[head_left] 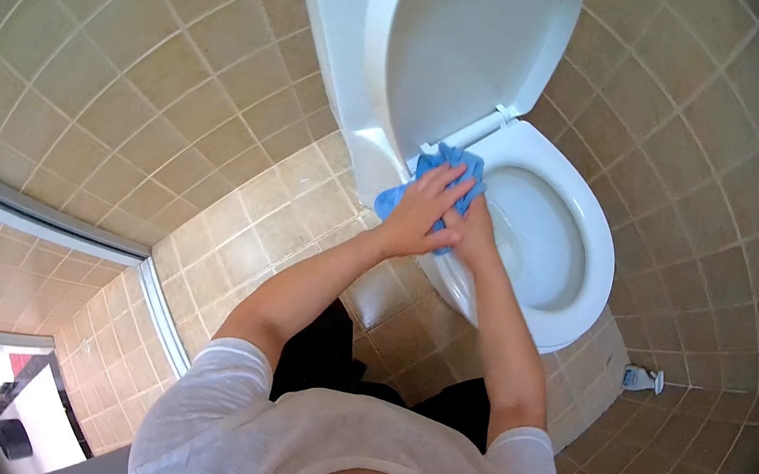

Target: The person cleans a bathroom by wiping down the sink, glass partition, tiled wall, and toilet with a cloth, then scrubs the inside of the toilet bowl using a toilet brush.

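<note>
A blue cloth (459, 162) lies bunched over the left rim of the white toilet bowl (596, 275), near the seat hinge. On top of the cloth rests my left hand (420, 209), its fingers bent over the fabric and pressing it. My right hand (472, 231) is beside it, partly under the left fingers, also against the cloth; some of its fingers are hidden. The raised lid (475, 41) leans back on the white tank (334, 6) above both hands.
Tan tiled walls (163, 26) curve around the toilet. A white and blue bottle (643, 380) is at the lower right by the wall. A metal door track (162, 316) crosses the floor at left, with a doorway beyond. Black clothing shows below my arms.
</note>
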Demonstrator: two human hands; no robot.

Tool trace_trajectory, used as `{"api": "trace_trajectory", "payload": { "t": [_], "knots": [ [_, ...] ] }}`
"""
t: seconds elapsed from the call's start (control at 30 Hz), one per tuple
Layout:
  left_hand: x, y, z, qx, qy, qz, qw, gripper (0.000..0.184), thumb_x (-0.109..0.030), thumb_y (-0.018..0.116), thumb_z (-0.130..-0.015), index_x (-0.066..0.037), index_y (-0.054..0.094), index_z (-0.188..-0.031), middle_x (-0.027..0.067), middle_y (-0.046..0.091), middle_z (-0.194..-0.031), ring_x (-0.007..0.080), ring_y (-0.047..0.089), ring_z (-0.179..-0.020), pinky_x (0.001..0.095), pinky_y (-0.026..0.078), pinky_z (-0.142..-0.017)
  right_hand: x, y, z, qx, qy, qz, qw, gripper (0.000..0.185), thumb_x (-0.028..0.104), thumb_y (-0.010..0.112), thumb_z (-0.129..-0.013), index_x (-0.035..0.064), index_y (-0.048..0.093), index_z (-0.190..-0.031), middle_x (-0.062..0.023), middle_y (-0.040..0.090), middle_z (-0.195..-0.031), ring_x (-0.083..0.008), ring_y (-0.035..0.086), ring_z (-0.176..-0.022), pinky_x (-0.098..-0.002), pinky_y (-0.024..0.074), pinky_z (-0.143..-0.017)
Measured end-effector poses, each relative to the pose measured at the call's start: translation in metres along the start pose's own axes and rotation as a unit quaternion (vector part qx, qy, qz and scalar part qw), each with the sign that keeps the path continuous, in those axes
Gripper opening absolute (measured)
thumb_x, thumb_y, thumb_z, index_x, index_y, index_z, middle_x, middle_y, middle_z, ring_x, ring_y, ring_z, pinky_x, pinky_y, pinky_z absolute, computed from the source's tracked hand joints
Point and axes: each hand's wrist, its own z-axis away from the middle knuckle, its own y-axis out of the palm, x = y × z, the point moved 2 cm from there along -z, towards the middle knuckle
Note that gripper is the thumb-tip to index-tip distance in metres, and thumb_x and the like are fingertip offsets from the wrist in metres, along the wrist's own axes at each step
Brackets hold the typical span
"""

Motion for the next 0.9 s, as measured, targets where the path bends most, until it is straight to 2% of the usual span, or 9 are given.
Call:
{"api": "trace_trajectory", "payload": {
  "t": [0.17, 0.23, 0.3, 0.33, 0.4, 0.47, 0.6, 0.77, 0.9],
  "knots": [
    [-0.015, -0.030, 0.046, 0.011, -0.005, 0.019, 1.000, 0.072, -0.051, 0.057, -0.076, -0.009, 0.039, -0.132, 0.0211, 0.028, -0.138, 0.0436, 0.027, -0.124, 0.0494, 0.021, -0.102, -0.021, 0.026, 0.039, 0.104, 0.156, -0.085, 0.979, 0.051, 0.024, 0.061, -0.075, -0.0030, 0.046, -0.116, -0.0163, 0.055, -0.100, -0.0245, 0.054, -0.089, -0.0357, 0.0442, -0.078],
    [-0.016, -0.043, 0.057, -0.001, -0.016, 0.021, 1.000, 0.069, -0.049, 0.058, -0.077, -0.010, 0.039, -0.131, 0.0207, 0.027, -0.138, 0.0430, 0.026, -0.125, 0.0493, 0.020, -0.103, 0.019, 0.035, 0.043, 0.140, 0.210, -0.270, 0.929, 0.049, 0.022, 0.057, -0.078, -0.0033, 0.043, -0.118, -0.0130, 0.054, -0.101, -0.0217, 0.052, -0.092, -0.0324, 0.0427, -0.079],
    [-0.015, -0.058, 0.069, -0.024, -0.101, 0.047, 0.994, 0.052, -0.026, 0.065, -0.071, -0.011, 0.050, -0.118, 0.0195, 0.036, -0.133, 0.0385, 0.032, -0.123, 0.0448, 0.027, -0.101, 0.028, 0.043, 0.041, 0.190, 0.162, -0.219, 0.943, 0.049, 0.021, 0.054, -0.081, -0.0029, 0.041, -0.121, -0.0118, 0.053, -0.104, -0.0206, 0.051, -0.095, -0.0314, 0.0418, -0.082],
    [-0.014, -0.065, 0.075, -0.026, -0.102, 0.046, 0.993, 0.052, -0.026, 0.065, -0.071, -0.011, 0.050, -0.118, 0.0195, 0.036, -0.133, 0.0385, 0.032, -0.123, 0.0448, 0.027, -0.101, 0.037, 0.048, 0.041, 0.232, 0.116, -0.169, 0.951, 0.049, 0.020, 0.052, -0.083, -0.0025, 0.038, -0.124, -0.0106, 0.053, -0.107, -0.0195, 0.050, -0.099, -0.0304, 0.0410, -0.084],
    [-0.010, -0.081, 0.084, -0.046, -0.171, 0.070, 0.982, 0.033, -0.013, 0.059, -0.071, -0.008, 0.056, -0.103, 0.0179, 0.046, -0.123, 0.0343, 0.041, -0.116, 0.0398, 0.032, -0.098, 0.050, 0.053, 0.050, 0.241, 0.138, -0.242, 0.930, 0.051, 0.018, 0.052, -0.085, -0.0019, 0.034, -0.129, -0.0097, 0.050, -0.114, -0.0181, 0.049, -0.104, -0.0301, 0.0396, -0.089],
    [-0.008, -0.103, 0.089, -0.099, -0.218, 0.097, 0.966, 0.024, -0.008, 0.054, -0.070, -0.004, 0.057, -0.093, 0.0170, 0.054, -0.113, 0.0323, 0.049, -0.109, 0.0358, 0.036, -0.095, 0.051, 0.060, 0.059, 0.265, 0.173, -0.277, 0.907, 0.054, 0.015, 0.052, -0.086, -0.0001, 0.030, -0.133, -0.0110, 0.047, -0.121, -0.0179, 0.046, -0.111, -0.0316, 0.0380, -0.093],
    [-0.012, -0.168, 0.065, -0.241, -0.382, 0.070, 0.890, 0.020, -0.010, 0.049, -0.075, -0.004, 0.056, -0.093, 0.0144, 0.055, -0.112, 0.0258, 0.050, -0.110, 0.0340, 0.036, -0.093, 0.063, 0.043, 0.072, 0.271, 0.148, -0.258, 0.916, 0.036, 0.008, 0.049, -0.089, 0.0018, 0.045, -0.125, -0.0119, 0.053, -0.119, -0.0198, 0.051, -0.107, -0.0319, 0.0422, -0.088],
    [0.013, -0.198, 0.013, -0.305, -0.200, 0.126, 0.923, 0.021, -0.010, 0.047, -0.080, -0.003, 0.054, -0.098, 0.0129, 0.054, -0.111, 0.0240, 0.048, -0.108, 0.0334, 0.032, -0.096, 0.047, 0.012, 0.094, 0.173, 0.238, -0.289, 0.911, 0.033, 0.010, 0.048, -0.090, 0.0021, 0.047, -0.122, -0.0115, 0.057, -0.112, -0.0189, 0.055, -0.099, -0.0315, 0.0445, -0.083],
    [0.003, -0.230, -0.051, -0.419, -0.079, 0.152, 0.892, 0.021, -0.009, 0.046, -0.080, -0.002, 0.054, -0.098, 0.0126, 0.053, -0.110, 0.0227, 0.048, -0.104, 0.0325, 0.033, -0.095, 0.026, -0.012, 0.115, 0.070, 0.268, -0.308, 0.910, 0.031, 0.012, 0.048, -0.090, 0.0021, 0.049, -0.120, -0.0089, 0.058, -0.109, -0.0168, 0.056, -0.093, -0.0280, 0.0439, -0.080]
  ]
}}
